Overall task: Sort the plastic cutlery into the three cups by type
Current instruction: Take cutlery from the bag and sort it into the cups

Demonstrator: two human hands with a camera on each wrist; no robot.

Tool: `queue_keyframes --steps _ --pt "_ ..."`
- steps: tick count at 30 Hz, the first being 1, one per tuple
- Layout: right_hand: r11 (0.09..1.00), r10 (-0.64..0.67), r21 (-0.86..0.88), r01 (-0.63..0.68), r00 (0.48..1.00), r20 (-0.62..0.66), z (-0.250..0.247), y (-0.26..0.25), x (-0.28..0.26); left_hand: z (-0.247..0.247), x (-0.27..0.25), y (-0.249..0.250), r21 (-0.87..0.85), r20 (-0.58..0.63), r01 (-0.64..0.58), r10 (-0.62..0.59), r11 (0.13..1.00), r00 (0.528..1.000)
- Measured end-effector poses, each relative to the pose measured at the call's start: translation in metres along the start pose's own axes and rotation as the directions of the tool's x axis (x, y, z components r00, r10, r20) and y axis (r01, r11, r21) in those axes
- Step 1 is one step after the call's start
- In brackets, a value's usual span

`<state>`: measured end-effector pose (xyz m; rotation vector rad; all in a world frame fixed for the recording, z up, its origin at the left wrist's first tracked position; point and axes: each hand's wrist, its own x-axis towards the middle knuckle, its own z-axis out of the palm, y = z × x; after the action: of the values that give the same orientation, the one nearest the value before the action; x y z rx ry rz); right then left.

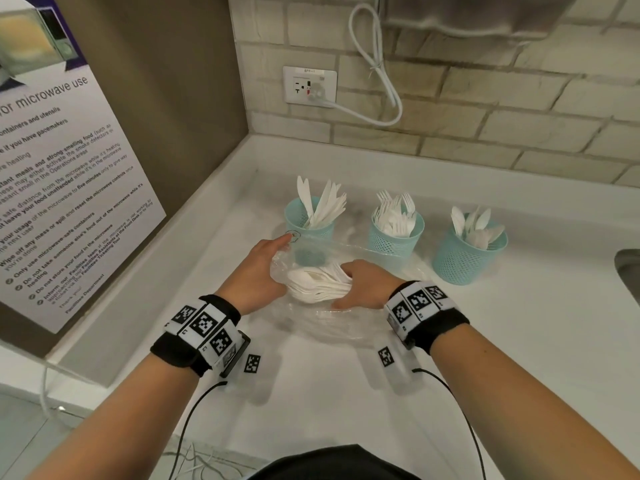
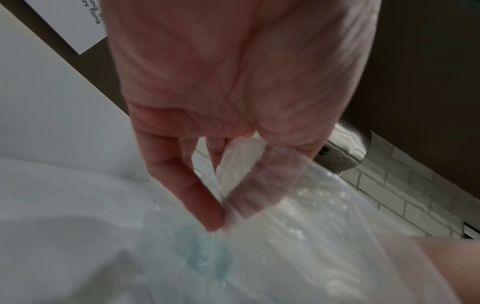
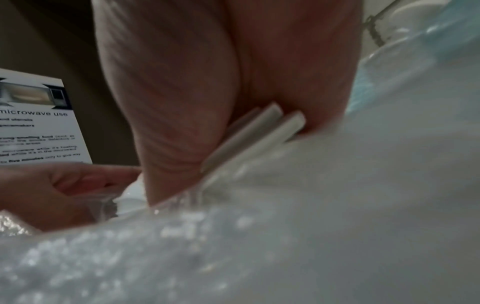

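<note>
Three teal mesh cups stand in a row on the white counter: the left cup (image 1: 308, 220) holds knives, the middle cup (image 1: 395, 233) forks, the right cup (image 1: 467, 252) spoons. In front of them lies a clear plastic bag (image 1: 311, 317). My right hand (image 1: 360, 284) grips a bundle of white spoons (image 1: 317, 284) at the bag's mouth; their handle ends (image 3: 259, 131) show against my palm. My left hand (image 1: 263, 268) pinches the bag's edge (image 2: 233, 185) between thumb and fingers and holds it up.
A brown side wall with a microwave notice (image 1: 59, 188) closes the left. A tiled wall with a socket (image 1: 309, 86) and white cable runs behind the cups. A sink edge (image 1: 628, 268) shows at the far right.
</note>
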<state>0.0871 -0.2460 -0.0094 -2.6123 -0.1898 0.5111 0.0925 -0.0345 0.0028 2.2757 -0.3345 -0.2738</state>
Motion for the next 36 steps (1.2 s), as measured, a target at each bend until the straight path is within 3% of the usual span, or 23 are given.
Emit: queue_keyframes --steps 6,11,13,16,18,21,23,25,30,33,36 --pt "0.964 -0.031 0.255 0.079 0.982 -0.187 -0.007 0.022 -0.017 -0.006 0.003 -0.011 0.028 -0.029 0.05 -0.049 0.998 0.998" --pt "0.944 -0.052 0.3 0.138 0.959 -0.279 -0.008 0.028 -0.028 -0.002 0.003 -0.013 0.092 -0.03 0.079 -0.077 0.993 0.997" --pt "0.942 -0.083 0.281 0.184 0.938 -0.336 -0.012 0.02 -0.03 0.001 0.001 -0.008 0.221 -0.104 0.122 -0.101 0.968 0.989" --pt "0.907 -0.117 0.313 0.28 0.884 -0.452 -0.025 0.002 -0.032 0.007 -0.008 0.01 0.412 -0.272 0.032 0.089 0.911 0.958" --pt "0.849 -0.118 0.393 0.352 0.852 -0.51 -0.036 -0.012 -0.033 0.012 -0.01 0.026 0.413 -0.222 -0.098 0.204 0.906 0.953" --pt "0.774 -0.119 0.467 0.428 0.823 -0.555 -0.038 -0.03 -0.028 0.023 -0.007 0.05 0.272 0.007 -0.191 0.196 0.943 0.981" --pt "0.722 -0.086 0.538 0.434 0.829 -0.553 -0.029 -0.037 -0.025 0.03 -0.001 0.062 0.004 0.085 -0.213 0.212 0.977 0.974" --pt "0.704 -0.042 0.576 0.416 0.834 -0.55 -0.018 -0.042 -0.023 0.038 0.008 0.062 -0.219 0.071 -0.201 0.221 0.955 0.973" --pt "0.687 0.02 0.607 0.4 0.824 -0.566 -0.01 -0.045 -0.022 0.052 0.016 0.055 -0.415 -0.058 -0.223 0.219 0.882 0.974" --pt "0.705 0.012 0.594 0.388 0.831 -0.556 -0.008 -0.045 -0.023 0.056 0.017 0.054 -0.482 -0.078 -0.231 0.221 0.845 0.972" --pt "0.711 -0.055 0.581 0.396 0.855 -0.516 -0.009 -0.046 -0.027 0.058 0.023 0.05 -0.427 -0.143 -0.256 0.215 0.867 0.966"
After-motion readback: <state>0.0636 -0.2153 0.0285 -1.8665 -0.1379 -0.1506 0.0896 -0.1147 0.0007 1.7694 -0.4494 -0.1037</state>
